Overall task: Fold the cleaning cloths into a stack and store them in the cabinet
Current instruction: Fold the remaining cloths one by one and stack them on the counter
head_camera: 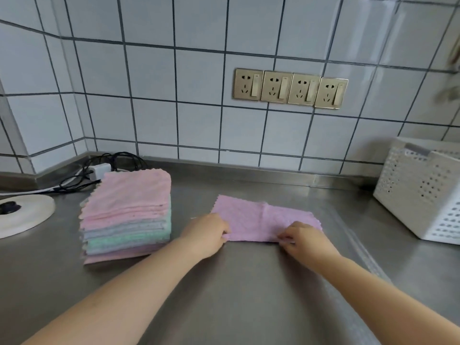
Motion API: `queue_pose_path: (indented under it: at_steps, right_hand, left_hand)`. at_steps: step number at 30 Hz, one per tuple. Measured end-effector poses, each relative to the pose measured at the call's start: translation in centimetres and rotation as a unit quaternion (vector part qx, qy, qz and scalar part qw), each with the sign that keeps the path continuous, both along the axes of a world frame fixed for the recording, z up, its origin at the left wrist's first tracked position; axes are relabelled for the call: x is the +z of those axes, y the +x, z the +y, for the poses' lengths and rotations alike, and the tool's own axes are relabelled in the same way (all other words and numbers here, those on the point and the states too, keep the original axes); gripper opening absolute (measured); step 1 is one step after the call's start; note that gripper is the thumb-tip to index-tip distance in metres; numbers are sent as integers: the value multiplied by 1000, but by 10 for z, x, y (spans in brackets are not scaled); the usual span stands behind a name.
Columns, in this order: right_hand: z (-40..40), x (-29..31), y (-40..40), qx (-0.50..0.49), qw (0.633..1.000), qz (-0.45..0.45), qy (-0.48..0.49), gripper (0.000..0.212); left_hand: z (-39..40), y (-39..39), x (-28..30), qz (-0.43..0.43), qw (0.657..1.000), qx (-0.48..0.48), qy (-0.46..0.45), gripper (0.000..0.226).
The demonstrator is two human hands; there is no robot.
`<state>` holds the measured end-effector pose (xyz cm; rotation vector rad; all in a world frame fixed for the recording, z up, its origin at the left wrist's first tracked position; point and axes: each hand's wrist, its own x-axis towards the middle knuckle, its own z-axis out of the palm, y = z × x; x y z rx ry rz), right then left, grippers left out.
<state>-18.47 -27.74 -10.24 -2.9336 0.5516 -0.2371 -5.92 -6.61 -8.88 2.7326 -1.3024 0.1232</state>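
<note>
Pinching the near edge of the pink cloth (263, 217), left hand (207, 234) and right hand (302, 236) fingers clamped at the corners; soft, light, floppy — grip corners, expect sag.

A steel counter (249, 282) runs along a wall (199, 33) of white square tiles with dark grout; the wall turns a corner at the left. Four brass-coloured sockets (290, 88) sit in a row on the wall. A white perforated basket (420, 192) stands at the right. At the left: black cables (117, 161), a white plug (99, 170), a white round base (27, 215)
</note>
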Motion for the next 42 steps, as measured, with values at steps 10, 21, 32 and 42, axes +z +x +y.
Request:
queue_pose_path:
  at_steps: [10,21,32,42]
  right_hand:
    - [-27,5,19,-69,997,-23,5,30]
    - [-77,-9,33,-108,993,-15,40,22]
    - [-44,23,11,-91,977,-191,40,16]
    - [2,38,-82,-2,983,-173,52,4]
  left_hand:
    - [-40,27,6,-9,1000,11,3,33]
    - [-81,70,-19,-70,989,132,15,30]
    - [-46,50,18,-112,978,34,-172,12]
    - [32,-53,23,24,975,-58,-211,11]
